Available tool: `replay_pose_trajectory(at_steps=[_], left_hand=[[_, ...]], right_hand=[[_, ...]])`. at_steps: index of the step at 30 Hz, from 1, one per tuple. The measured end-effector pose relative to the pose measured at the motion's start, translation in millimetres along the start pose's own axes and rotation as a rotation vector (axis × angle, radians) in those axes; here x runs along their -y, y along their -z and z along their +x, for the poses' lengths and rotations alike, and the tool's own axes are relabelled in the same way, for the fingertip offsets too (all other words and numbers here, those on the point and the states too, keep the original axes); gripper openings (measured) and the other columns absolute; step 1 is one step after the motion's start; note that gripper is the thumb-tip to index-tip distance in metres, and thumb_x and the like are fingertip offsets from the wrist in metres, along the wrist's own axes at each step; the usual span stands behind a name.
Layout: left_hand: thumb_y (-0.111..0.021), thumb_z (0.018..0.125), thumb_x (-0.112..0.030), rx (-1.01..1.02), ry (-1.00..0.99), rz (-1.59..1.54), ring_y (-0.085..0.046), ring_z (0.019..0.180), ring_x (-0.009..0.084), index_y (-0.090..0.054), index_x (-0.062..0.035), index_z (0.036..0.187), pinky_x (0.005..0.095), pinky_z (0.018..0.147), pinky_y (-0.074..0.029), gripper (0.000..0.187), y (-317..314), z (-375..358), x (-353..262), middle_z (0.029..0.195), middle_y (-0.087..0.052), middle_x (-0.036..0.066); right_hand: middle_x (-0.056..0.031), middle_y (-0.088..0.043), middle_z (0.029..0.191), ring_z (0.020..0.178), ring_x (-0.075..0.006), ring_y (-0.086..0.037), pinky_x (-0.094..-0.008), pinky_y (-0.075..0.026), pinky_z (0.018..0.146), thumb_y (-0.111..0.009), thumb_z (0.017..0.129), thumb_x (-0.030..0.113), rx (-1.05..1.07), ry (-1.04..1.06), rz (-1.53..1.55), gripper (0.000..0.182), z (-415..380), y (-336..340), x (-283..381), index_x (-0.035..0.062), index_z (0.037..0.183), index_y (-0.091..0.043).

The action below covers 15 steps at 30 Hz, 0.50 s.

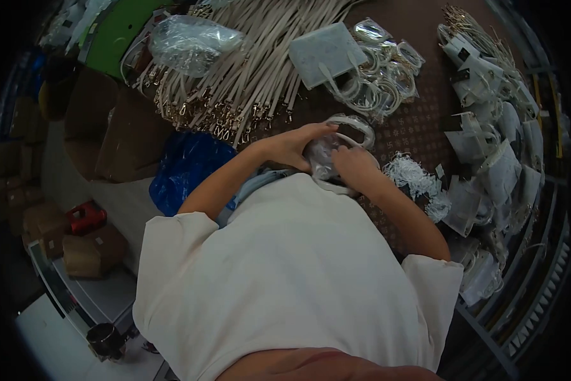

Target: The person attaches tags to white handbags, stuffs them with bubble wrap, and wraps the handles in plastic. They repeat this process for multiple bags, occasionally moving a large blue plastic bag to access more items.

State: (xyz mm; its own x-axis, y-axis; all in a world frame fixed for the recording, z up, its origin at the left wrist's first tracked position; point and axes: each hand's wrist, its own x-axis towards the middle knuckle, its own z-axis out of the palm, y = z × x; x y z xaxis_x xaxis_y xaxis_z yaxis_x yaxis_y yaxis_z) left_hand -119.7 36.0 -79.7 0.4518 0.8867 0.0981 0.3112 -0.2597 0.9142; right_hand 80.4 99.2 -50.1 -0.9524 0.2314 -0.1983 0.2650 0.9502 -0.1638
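Observation:
A small white handbag (324,156) with clear plastic about it is held close against the front of my body. Its pale loop handle (363,129) stands up beyond my hands. My left hand (293,147) is wrapped round the left side of the bag, thumb stretched along the top. From the other side, the bent fingers of my right hand (355,166) press on the plastic at the bag's opening; the fingertips are partly hidden. Close to my right wrist lies a pile of white tags or strings (409,174) on the brown table.
Many pale straps with gold clasps (254,76) cover the far table, under a clear plastic bundle (193,46). Beside them are a white handbag (327,54) and wrapped handles (387,76). More white bags (498,143) line the right edge. A blue plastic bag (187,168) is left.

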Motion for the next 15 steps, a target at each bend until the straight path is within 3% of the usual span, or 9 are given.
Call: replay_pose_trajectory(at_steps=[1,2,6,7,9,11,12,14,15], left_hand=[[-0.073,0.057,-0.005,0.003,0.006,-0.065,-0.023,0.131,0.0263,-0.029,-0.0062,0.134,0.0396,0.106,-0.025,0.088,-1,1,0,0.140,-0.029,0.010],[-0.068,0.060,-0.001,-0.053,-0.071,-0.072,-0.033,0.126,0.0277,-0.043,-0.0050,0.125,0.0391,0.105,-0.027,0.070,-3,2,-2,0.133,-0.039,0.011],[-0.065,0.063,0.002,-0.125,-0.251,0.184,-0.043,0.118,0.0304,-0.057,-0.0045,0.107,0.0380,0.101,-0.033,0.045,-13,10,13,0.123,-0.050,0.012],[-0.065,0.065,0.002,-0.257,-0.233,0.217,-0.047,0.112,0.0305,-0.060,-0.0043,0.101,0.0377,0.098,-0.036,0.037,-12,9,3,0.116,-0.054,0.012],[-0.064,0.066,0.003,-0.384,-0.231,0.250,-0.052,0.106,0.0306,-0.062,-0.0040,0.094,0.0374,0.094,-0.040,0.029,-9,6,-25,0.109,-0.058,0.011],[-0.064,0.069,0.002,-0.459,-0.128,0.149,-0.054,0.101,0.0292,-0.061,-0.0045,0.096,0.0372,0.086,-0.044,0.028,-3,-5,-75,0.103,-0.058,0.010],[-0.065,0.071,-0.003,-0.301,-0.226,0.013,-0.055,0.094,0.0277,-0.061,-0.0046,0.096,0.0363,0.082,-0.045,0.025,-5,-4,-92,0.098,-0.058,0.010],[-0.065,0.074,-0.009,0.141,-0.203,0.003,-0.055,0.095,0.0269,-0.062,-0.0061,0.096,0.0348,0.081,-0.045,0.023,-22,-1,-100,0.102,-0.056,0.013],[-0.061,0.076,-0.011,0.228,-0.206,0.043,-0.053,0.095,0.0273,-0.062,-0.0058,0.094,0.0348,0.084,-0.044,0.019,-37,3,-89,0.100,-0.055,0.013]], right_hand=[[-0.0105,-0.062,0.075,0.066,-0.0252,-0.063,-0.0343,-0.051,0.057,-0.055,0.072,0.009,0.076,-0.066,-0.049,0.008,6,-16,0,0.0063,0.076,-0.061],[-0.0103,-0.064,0.074,0.067,-0.0233,-0.065,-0.0325,-0.051,0.058,-0.054,0.073,0.009,0.152,-0.137,-0.102,0.010,11,-30,0,0.0075,0.075,-0.064],[-0.0151,-0.064,0.078,0.069,-0.0273,-0.064,-0.0347,-0.052,0.060,-0.054,0.075,0.012,0.156,-0.212,0.038,0.013,25,-63,-7,0.0035,0.072,-0.065],[-0.0151,-0.064,0.078,0.069,-0.0273,-0.064,-0.0347,-0.052,0.060,-0.054,0.075,0.012,0.151,-0.216,0.030,0.013,25,-67,-11,0.0035,0.072,-0.065],[-0.0180,-0.064,0.080,0.073,-0.0332,-0.063,-0.0363,-0.052,0.062,-0.056,0.073,0.014,0.127,-0.355,0.218,0.016,22,-70,-18,0.0006,0.077,-0.064],[-0.0156,-0.063,0.077,0.072,-0.0284,-0.063,-0.0370,-0.051,0.064,-0.060,0.070,0.014,-0.182,-0.502,0.823,0.019,16,-84,-30,0.0000,0.082,-0.063],[-0.0145,-0.063,0.076,0.072,-0.0248,-0.063,-0.0367,-0.051,0.065,-0.062,0.070,0.014,-0.323,-0.535,1.206,0.021,17,-106,-42,0.0004,0.085,-0.062],[-0.0106,-0.061,0.078,0.072,-0.0192,-0.060,-0.0363,-0.049,0.065,-0.060,0.072,0.010,-0.252,-0.717,1.120,0.021,25,-111,-53,-0.0014,0.089,-0.060],[-0.0095,-0.061,0.081,0.073,-0.0206,-0.059,-0.0366,-0.049,0.066,-0.059,0.074,0.009,-0.372,-0.446,1.278,0.021,23,-122,-64,-0.0021,0.092,-0.060]])
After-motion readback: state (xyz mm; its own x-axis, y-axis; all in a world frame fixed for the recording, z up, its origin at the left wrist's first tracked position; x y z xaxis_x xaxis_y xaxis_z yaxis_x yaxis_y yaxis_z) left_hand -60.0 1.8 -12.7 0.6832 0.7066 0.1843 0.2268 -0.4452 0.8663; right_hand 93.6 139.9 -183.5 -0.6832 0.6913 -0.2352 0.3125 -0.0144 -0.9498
